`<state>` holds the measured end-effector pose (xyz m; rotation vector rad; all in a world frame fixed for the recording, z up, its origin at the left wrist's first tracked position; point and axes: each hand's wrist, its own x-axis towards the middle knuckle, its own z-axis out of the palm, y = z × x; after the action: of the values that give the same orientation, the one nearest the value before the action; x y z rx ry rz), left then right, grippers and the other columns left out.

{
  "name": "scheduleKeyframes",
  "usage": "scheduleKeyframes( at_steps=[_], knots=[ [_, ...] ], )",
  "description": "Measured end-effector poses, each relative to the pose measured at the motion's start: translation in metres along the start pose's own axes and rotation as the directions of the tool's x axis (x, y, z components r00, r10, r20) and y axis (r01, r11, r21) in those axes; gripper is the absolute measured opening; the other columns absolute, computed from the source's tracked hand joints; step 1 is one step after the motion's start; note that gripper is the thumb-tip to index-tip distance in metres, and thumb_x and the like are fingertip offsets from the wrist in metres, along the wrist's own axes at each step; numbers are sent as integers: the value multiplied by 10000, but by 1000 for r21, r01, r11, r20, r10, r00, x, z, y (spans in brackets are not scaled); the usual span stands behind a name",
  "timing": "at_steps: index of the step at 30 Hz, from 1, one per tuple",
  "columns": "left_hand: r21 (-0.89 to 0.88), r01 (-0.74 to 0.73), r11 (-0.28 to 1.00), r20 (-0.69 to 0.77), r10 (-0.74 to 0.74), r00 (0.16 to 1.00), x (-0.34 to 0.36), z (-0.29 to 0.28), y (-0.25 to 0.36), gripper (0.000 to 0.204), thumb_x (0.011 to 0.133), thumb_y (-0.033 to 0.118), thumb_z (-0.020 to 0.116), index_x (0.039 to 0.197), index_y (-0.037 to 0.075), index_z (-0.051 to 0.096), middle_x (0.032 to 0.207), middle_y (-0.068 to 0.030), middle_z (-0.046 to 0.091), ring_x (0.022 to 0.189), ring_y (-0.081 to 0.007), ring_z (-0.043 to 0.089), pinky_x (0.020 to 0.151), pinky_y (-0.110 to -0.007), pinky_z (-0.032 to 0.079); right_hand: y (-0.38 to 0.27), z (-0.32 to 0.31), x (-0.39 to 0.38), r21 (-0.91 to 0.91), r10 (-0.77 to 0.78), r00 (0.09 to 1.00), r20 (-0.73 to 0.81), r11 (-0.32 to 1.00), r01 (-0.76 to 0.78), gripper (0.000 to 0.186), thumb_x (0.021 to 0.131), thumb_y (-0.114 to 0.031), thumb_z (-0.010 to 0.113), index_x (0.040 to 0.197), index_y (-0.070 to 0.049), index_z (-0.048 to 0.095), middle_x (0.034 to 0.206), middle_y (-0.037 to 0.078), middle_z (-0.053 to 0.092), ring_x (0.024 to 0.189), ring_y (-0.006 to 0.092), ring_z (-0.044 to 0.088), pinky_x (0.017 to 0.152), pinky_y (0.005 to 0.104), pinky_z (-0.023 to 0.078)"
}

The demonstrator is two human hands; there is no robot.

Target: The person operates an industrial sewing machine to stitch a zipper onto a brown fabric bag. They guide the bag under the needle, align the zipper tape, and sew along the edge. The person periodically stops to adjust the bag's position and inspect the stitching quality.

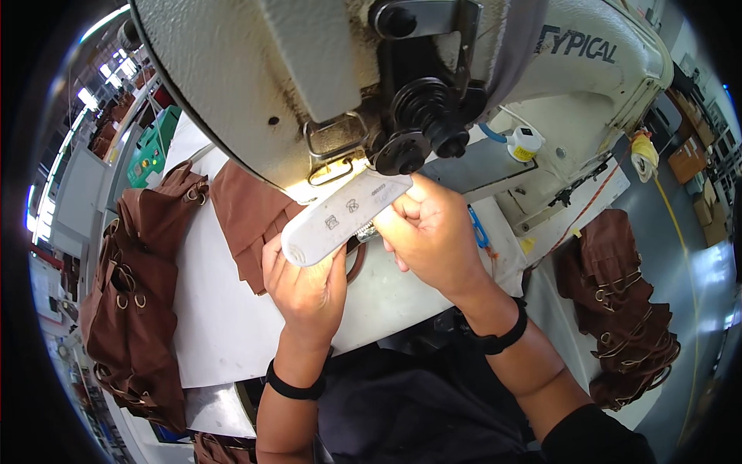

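Observation:
My left hand [305,298] is at the near end of the sewing area, its fingers closed against the edge of a brown leather piece [246,224]. A pale grey rounded guard bar [340,216] of the sewing machine [255,93] covers its fingertips. My right hand [433,236] is to the right of the bar, fingers curled in a pinch; what it grips is hidden. Between the hands, a curved brown strap [357,263] shows below the bar. The machine's lamp lights the spot behind the bar, where the needle is hidden from view.
Brown leather bags with metal rings [135,301] hang over the left of the white table [216,340]. More brown bags [618,309] are piled at the right. A small white bottle [525,143] and a blue-handled tool [478,226] are beside the machine bed.

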<state>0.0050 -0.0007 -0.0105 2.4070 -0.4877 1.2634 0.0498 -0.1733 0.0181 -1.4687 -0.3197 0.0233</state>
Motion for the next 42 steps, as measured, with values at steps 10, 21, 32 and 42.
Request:
scheduleKeyframes(
  at_steps=[10,21,32,42],
  knots=[
    [37,-63,997,43,61,997,11,-8,5,227,782,-45,809,988,44,776,1005,-101,780,948,-257,738,896,-354,508,5,-1,2,-10,-34,999,14,999,34,122,1002,-108,631,1006,14,631,594,-12,561,496,30,451,460,260,368],
    [18,-33,999,29,33,999,8,-3,0,263,756,-11,835,1013,29,795,1036,-110,768,1008,-279,720,889,-379,498,-3,0,2,10,29,999,13,1000,-30,133,1004,-120,628,1011,13,635,587,-9,571,476,45,464,451,269,386],
    [49,-52,997,38,50,998,7,-3,2,283,755,-20,835,1030,37,799,1044,-120,764,1013,-293,718,834,-372,492,-1,-1,3,-18,18,1000,14,1000,-18,124,995,-118,626,974,4,626,569,-2,561,463,61,471,449,286,392],
    [31,-84,996,23,83,996,15,-2,2,199,826,-63,769,1001,33,761,997,-100,786,898,-242,742,855,-335,510,-3,-3,3,-25,21,1000,15,999,-21,143,995,-126,623,948,9,618,554,6,556,446,75,474,443,290,390]
  ],
)
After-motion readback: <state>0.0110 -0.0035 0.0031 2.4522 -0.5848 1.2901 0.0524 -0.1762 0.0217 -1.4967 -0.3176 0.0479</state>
